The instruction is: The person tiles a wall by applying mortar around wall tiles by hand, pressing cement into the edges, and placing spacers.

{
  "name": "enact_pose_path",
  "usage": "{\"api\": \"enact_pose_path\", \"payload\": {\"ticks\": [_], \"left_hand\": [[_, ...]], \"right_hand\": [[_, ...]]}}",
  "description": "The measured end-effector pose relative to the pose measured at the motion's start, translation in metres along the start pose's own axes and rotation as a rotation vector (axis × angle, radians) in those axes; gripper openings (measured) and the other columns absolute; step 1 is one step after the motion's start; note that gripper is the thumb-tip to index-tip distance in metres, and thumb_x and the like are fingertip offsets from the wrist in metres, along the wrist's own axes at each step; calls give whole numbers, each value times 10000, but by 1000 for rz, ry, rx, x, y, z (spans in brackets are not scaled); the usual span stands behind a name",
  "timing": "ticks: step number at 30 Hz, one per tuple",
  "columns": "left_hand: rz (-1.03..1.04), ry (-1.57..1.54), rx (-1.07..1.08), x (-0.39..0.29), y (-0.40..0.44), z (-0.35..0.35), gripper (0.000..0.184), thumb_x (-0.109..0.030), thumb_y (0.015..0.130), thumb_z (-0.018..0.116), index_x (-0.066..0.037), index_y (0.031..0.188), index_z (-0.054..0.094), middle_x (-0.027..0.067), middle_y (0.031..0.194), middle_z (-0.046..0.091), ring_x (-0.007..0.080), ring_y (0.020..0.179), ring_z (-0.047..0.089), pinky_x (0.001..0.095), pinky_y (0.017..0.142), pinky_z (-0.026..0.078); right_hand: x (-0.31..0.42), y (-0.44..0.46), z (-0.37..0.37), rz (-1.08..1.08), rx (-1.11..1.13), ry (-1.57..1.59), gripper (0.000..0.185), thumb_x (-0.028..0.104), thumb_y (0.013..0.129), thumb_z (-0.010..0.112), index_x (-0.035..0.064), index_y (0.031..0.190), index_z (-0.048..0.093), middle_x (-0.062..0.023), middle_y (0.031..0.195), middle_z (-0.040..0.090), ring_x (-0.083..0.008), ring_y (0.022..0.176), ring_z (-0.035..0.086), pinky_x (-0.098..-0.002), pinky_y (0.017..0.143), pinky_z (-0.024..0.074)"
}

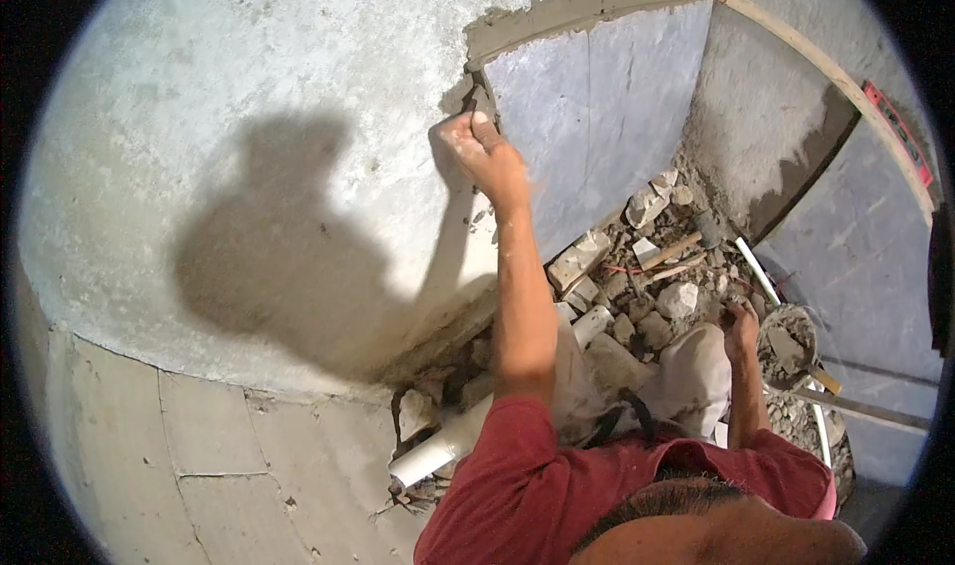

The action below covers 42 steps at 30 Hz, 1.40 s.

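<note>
My left hand point(485, 159) is raised against the wall, its fingers closed at the upper left corner of a grey-blue panel point(597, 107). A small grey, mortar-coloured piece point(479, 99) shows at its fingertips; its kind cannot be made out. Wet mortar point(587, 8) runs along the panel's top edge. My right hand point(741, 328) is low over the rubble, fingers curled, beside a bucket point(788, 341) with grey mortar in it. Whatever that hand may hold is hidden.
Broken stones point(678, 299) and rubble fill the corner, where a wooden-handled hammer point(672, 250) lies. A white pipe point(438, 456) crosses the rubble near me. A wooden strip point(826, 63) and a red level point(900, 132) are at the right wall. Slabs point(219, 426) cover the lower left.
</note>
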<state>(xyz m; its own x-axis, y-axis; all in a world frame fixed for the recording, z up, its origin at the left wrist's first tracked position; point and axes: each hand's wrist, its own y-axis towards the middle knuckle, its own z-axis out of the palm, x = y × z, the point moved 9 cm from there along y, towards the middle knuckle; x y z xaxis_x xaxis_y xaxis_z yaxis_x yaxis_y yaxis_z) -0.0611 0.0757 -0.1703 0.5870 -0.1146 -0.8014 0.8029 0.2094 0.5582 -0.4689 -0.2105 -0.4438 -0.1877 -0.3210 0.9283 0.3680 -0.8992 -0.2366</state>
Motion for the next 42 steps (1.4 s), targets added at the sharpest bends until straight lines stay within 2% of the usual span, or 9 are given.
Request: {"api": "enact_pose_path", "payload": {"ticks": [7,10,14,18,19,22,31,36,42], "left_hand": [[-188,-273,165,10,-2,-6,101,-114,914,442,-24,898,397,66,805,442,135,714,425,270,662,381],[-40,-231,-61,-10,-15,-33,88,-93,896,470,-42,887,399,46,775,449,108,639,426,255,565,383],[390,-220,-176,-41,1,-31,82,-50,886,474,-20,892,398,149,901,529,199,819,561,319,692,460],[294,137,8,-45,11,14,84,-44,872,481,-30,896,402,177,909,542,251,830,591,361,737,473],[473,173,-57,-61,5,16,70,-43,874,472,-22,910,416,172,879,531,282,803,583,364,708,464],[186,147,0,-49,6,13,75,-57,877,470,-11,919,428,168,852,518,304,786,566,383,697,441],[-77,8,160,-10,30,3,124,-112,888,443,7,916,420,140,864,492,247,801,499,349,759,388],[-97,-208,164,4,18,-5,141,-137,899,448,-2,921,413,90,824,447,182,786,441,325,766,368],[82,-249,-144,10,-13,-31,107,-86,898,470,-5,893,401,99,804,468,181,713,476,322,661,407]], "right_hand": [[17,21,74,-31,100,56,58,40,814,488,47,855,529,-38,749,539,-158,629,517,-293,575,427],[20,9,97,-34,188,-39,83,32,820,481,43,878,539,-52,793,562,-163,673,535,-296,615,442],[26,-9,106,-40,183,76,84,24,820,485,35,880,542,-51,817,571,-160,676,539,-296,612,446],[14,3,81,-34,148,-27,130,30,816,472,40,914,557,-27,787,565,-141,666,522,-271,602,429],[13,5,70,-31,133,-32,137,32,814,470,40,918,559,-27,789,569,-138,666,522,-270,595,428],[16,3,44,-32,72,-29,153,34,806,471,43,926,566,-25,794,578,-130,663,521,-266,575,423],[16,31,11,-50,78,-91,146,50,810,515,31,948,557,-64,827,578,-144,683,534,-289,593,440],[29,20,94,-99,241,-35,269,41,810,493,-15,1071,522,-69,979,580,-151,809,561,-282,684,452],[23,1,99,-76,216,-72,255,20,798,478,-11,1042,544,-71,864,603,-147,684,562,-253,637,444]]}}
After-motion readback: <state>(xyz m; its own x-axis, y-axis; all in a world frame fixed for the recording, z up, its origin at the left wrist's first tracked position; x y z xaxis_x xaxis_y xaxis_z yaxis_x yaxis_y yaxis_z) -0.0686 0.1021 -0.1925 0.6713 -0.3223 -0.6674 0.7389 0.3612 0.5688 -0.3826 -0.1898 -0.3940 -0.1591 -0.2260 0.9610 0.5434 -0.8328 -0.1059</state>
